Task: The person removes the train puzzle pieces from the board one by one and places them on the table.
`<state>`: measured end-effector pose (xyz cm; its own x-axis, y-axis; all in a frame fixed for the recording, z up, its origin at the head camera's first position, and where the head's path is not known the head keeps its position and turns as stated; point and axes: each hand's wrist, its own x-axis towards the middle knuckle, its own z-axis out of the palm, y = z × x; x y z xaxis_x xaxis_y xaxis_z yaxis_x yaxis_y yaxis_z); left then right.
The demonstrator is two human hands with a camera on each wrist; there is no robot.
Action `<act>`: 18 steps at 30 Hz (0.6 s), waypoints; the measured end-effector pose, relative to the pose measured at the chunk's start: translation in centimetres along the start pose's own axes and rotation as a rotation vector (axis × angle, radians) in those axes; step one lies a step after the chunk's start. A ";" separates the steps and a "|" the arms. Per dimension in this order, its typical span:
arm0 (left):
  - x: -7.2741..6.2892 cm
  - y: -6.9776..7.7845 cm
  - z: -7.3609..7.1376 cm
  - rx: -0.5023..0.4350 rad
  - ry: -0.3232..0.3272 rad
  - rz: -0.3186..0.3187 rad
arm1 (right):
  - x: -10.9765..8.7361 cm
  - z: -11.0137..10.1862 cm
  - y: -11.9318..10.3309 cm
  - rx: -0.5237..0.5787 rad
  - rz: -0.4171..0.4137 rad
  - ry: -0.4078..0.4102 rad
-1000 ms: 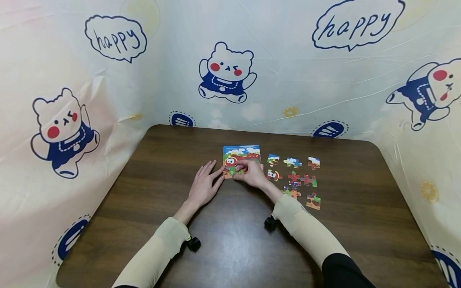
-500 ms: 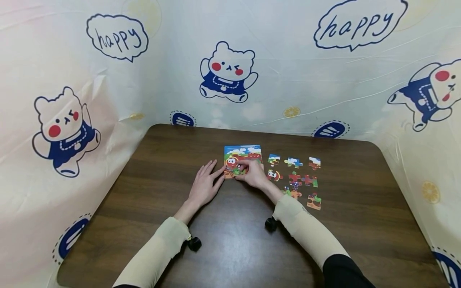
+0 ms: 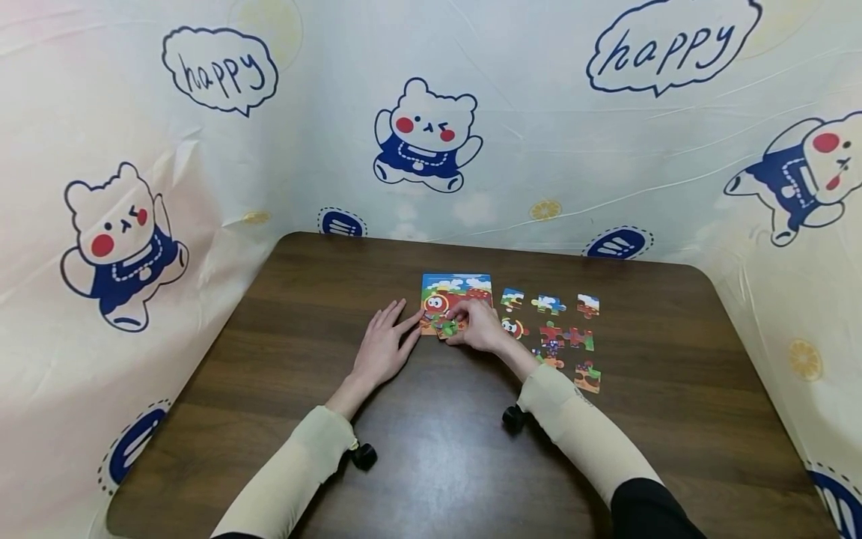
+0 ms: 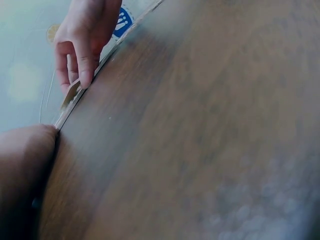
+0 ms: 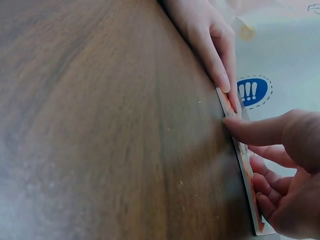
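Observation:
A colourful picture puzzle board [image 3: 458, 283] lies flat on the brown table. My right hand [image 3: 480, 326] is over its lower right part and pinches a green puzzle piece [image 3: 447, 328] between thumb and fingers, at the board's near edge. In the left wrist view that piece [image 4: 71, 94] appears tilted above the board. With fingers spread, my left hand [image 3: 380, 348] rests on the table, and its thumb and index finger touch the board's left edge. Part of the board is hidden under my right hand.
Right of the board lie several loose puzzle pieces [image 3: 551, 335] in rough rows, one with a round smiling face [image 3: 513, 328]. My right forearm partly covers the lower ones. A patterned cloth [image 3: 431, 209] rises behind the far table edge.
My right hand has shifted slightly right and nearer, uncovering more of the green puzzle piece. The board has slid a little to the right. My left hand stays in place.

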<state>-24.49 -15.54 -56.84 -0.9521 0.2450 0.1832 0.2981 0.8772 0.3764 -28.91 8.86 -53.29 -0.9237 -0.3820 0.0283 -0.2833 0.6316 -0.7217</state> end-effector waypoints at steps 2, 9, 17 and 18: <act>0.0 0.0 0.1 0.008 0.002 -0.003 | -0.4 -0.5 -0.9 0.005 0.032 -0.023; 0.0 0.1 0.2 0.032 0.025 -0.017 | -1.5 -1.0 -0.7 0.052 0.026 -0.018; 0.0 0.1 0.3 0.046 0.020 -0.021 | -4.3 -2.2 0.4 -0.039 -0.010 0.040; 0.0 0.0 0.3 0.042 0.020 -0.022 | -4.8 -2.3 0.5 -0.050 -0.011 0.047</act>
<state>-24.50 -15.38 -57.08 -0.9565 0.2179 0.1937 0.2740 0.8989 0.3419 -25.25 12.53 -52.24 -0.9313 -0.3577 0.0693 -0.3049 0.6612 -0.6854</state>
